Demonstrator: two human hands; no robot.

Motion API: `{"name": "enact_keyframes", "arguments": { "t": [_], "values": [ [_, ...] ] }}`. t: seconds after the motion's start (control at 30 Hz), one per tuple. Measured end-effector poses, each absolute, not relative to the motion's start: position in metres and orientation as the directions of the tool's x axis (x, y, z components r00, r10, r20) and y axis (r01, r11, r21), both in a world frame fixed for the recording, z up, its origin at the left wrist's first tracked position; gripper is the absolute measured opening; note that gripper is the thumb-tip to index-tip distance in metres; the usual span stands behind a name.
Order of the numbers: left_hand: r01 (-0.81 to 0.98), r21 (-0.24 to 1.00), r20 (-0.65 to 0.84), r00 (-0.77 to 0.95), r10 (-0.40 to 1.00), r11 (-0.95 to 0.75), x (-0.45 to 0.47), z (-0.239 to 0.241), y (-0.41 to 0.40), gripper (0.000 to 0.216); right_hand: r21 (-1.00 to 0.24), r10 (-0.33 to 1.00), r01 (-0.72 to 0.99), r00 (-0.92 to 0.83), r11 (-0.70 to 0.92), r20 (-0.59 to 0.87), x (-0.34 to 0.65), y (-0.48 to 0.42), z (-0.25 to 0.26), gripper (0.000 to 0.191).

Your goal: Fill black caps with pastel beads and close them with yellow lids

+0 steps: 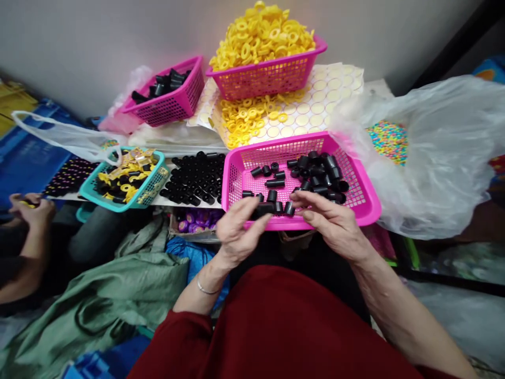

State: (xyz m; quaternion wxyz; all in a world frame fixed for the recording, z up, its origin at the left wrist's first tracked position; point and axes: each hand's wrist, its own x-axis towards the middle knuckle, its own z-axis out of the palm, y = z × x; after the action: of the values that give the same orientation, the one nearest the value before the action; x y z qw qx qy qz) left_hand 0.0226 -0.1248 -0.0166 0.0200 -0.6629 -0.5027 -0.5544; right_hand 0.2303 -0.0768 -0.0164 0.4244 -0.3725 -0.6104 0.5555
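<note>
Pale wall (118, 31) above a white surface (161, 200), with an open pink basket (369, 202) at the near edge. Inside the pink basket lie black cylinders (315, 171): most form a loose pile toward its right, a few scatter across its middle and near side, and part of the mesh floor is bare. The left hand (239, 229) reaches over the near rim, thumb and fingers about a black piece — whether it is gripped cannot be told. The right hand (331, 221), over the same rim, has thumb and fingertips slightly apart, nothing visible between them. Left of the pink basket, a cluster of like cylinders (195, 176) is packed close; farther left, a teal basket (145, 193) holds mixed yellow and black pieces (128, 184). Judged from this layout, work is partway: the cluster appears dealt with, the loose cylinders do not — and beyond the pink basket, heaped yellow rings (264, 39) look largely unused.
</note>
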Motion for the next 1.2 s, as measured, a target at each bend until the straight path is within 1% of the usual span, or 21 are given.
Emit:
{"name": "enact_keyframes", "arguments": {
  "t": [0.03, 0.07, 0.1, 0.17, 0.2, 0.27, 0.3, 0.37, 0.47, 0.53, 0.6, 0.67, 0.73, 0.77, 0.83, 0.9, 0.97, 1.03, 1.1, 1.17, 1.2],
  "values": [
    [0.717, 0.579, 0.732, -0.246, 0.636, -0.389, 0.007, -0.021, -0.13, 0.031, -0.973, 0.933, 0.074, -0.309, 0.217, 0.184, 0.234, -0.074, -0.017, 0.036],
    [0.717, 0.642, 0.698, -0.399, 0.595, -0.271, -0.01, -0.028, -0.134, 0.029, -0.932, 0.929, 0.172, -0.253, 0.318, 0.27, 0.238, -0.071, -0.019, 0.032],
    [0.689, 0.71, 0.643, -0.549, 0.534, -0.147, -0.028, -0.036, -0.136, 0.03, -0.876, 0.914, 0.271, -0.203, 0.398, 0.353, 0.241, -0.068, -0.023, 0.027],
    [0.552, 0.832, 0.476, -0.767, 0.43, 0.063, -0.059, -0.055, -0.133, 0.038, -0.75, 0.863, 0.438, -0.15, 0.495, 0.482, 0.245, -0.062, -0.034, 0.019],
    [0.481, 0.862, 0.377, -0.819, 0.433, 0.158, -0.072, -0.065, -0.131, 0.042, -0.692, 0.838, 0.499, -0.148, 0.522, 0.526, 0.245, -0.059, -0.039, 0.017],
    [0.392, 0.863, 0.242, -0.874, 0.421, 0.318, -0.091, -0.08, -0.124, 0.044, -0.594, 0.798, 0.583, -0.169, 0.554, 0.579, 0.243, -0.057, -0.049, 0.014],
    [0.376, 0.845, 0.201, -0.882, 0.426, 0.379, -0.097, -0.085, -0.121, 0.043, -0.553, 0.783, 0.614, -0.182, 0.564, 0.595, 0.241, -0.056, -0.052, 0.014],
    [0.388, 0.806, 0.181, -0.881, 0.436, 0.448, -0.104, -0.092, -0.115, 0.04, -0.486, 0.762, 0.659, -0.214, 0.574, 0.611, 0.238, -0.057, -0.055, 0.014],
    [0.448, 0.775, 0.232, -0.857, 0.46, 0.445, -0.108, -0.097, -0.108, 0.04, -0.419, 0.752, 0.701, -0.254, 0.576, 0.608, 0.237, -0.058, -0.055, 0.014],
    [0.472, 0.772, 0.259, -0.846, 0.467, 0.427, -0.11, -0.099, -0.103, 0.042, -0.39, 0.766, 0.723, -0.296, 0.57, 0.571, 0.238, -0.056, -0.051, 0.015],
    [0.465, 0.785, 0.248, -0.842, 0.479, 0.409, -0.112, -0.103, -0.1, 0.046, -0.358, 0.791, 0.738, -0.382, 0.573, 0.478, 0.237, -0.051, -0.042, 0.015],
    [0.437, 0.816, 0.222, -0.841, 0.493, 0.377, -0.113, -0.107, -0.097, 0.049, -0.305, 0.791, 0.734, -0.517, 0.606, 0.327, 0.229, -0.043, -0.03, 0.014],
    [0.399, 0.854, 0.201, -0.845, 0.496, 0.334, -0.114, -0.111, -0.096, 0.049, -0.242, 0.728, 0.689, -0.668, 0.683, 0.153, 0.212, -0.032, -0.018, 0.012],
    [0.378, 0.871, 0.191, -0.849, 0.493, 0.314, -0.114, -0.113, -0.096, 0.049, -0.217, 0.672, 0.646, -0.737, 0.732, 0.074, 0.2, -0.025, -0.014, 0.012],
    [0.338, 0.891, 0.164, -0.863, 0.477, 0.304, -0.114, -0.114, -0.097, 0.048, -0.216, 0.529, 0.527, -0.847, 0.822, -0.049, 0.174, -0.013, -0.009, 0.014],
    [0.316, 0.888, 0.14, -0.878, 0.458, 0.333, -0.112, -0.112, -0.099, 0.044, -0.233, 0.415, 0.434, -0.901, 0.87, -0.13, 0.149, -0.004, -0.011, 0.019],
    [0.318, 0.881, 0.14, -0.883, 0.448, 0.351, -0.108, -0.108, -0.104, 0.039, -0.216, 0.384, 0.425, -0.9, 0.879, -0.207, 0.128, 0.002, -0.017, 0.021],
    [0.342, 0.885, 0.182, -0.877, 0.444, 0.314, -0.102, -0.101, -0.11, 0.035, -0.198, 0.383, 0.434, -0.89, 0.879, -0.248, 0.115, 0.006, -0.023, 0.02],
    [0.387, 0.886, 0.25, -0.862, 0.441, 0.254, -0.096, -0.092, -0.117, 0.033, -0.206, 0.391, 0.444, -0.885, 0.872, -0.252, 0.111, 0.012, -0.025, 0.02],
    [0.452, 0.868, 0.326, -0.832, 0.449, 0.207, -0.09, -0.079, -0.12, 0.032, -0.257, 0.438, 0.484, -0.873, 0.837, -0.217, 0.117, 0.02, -0.022, 0.02],
    [0.491, 0.851, 0.364, -0.807, 0.465, 0.186, -0.088, -0.07, -0.12, 0.031, -0.316, 0.476, 0.505, -0.863, 0.803, -0.171, 0.124, 0.025, -0.017, 0.021]
  ]
}}
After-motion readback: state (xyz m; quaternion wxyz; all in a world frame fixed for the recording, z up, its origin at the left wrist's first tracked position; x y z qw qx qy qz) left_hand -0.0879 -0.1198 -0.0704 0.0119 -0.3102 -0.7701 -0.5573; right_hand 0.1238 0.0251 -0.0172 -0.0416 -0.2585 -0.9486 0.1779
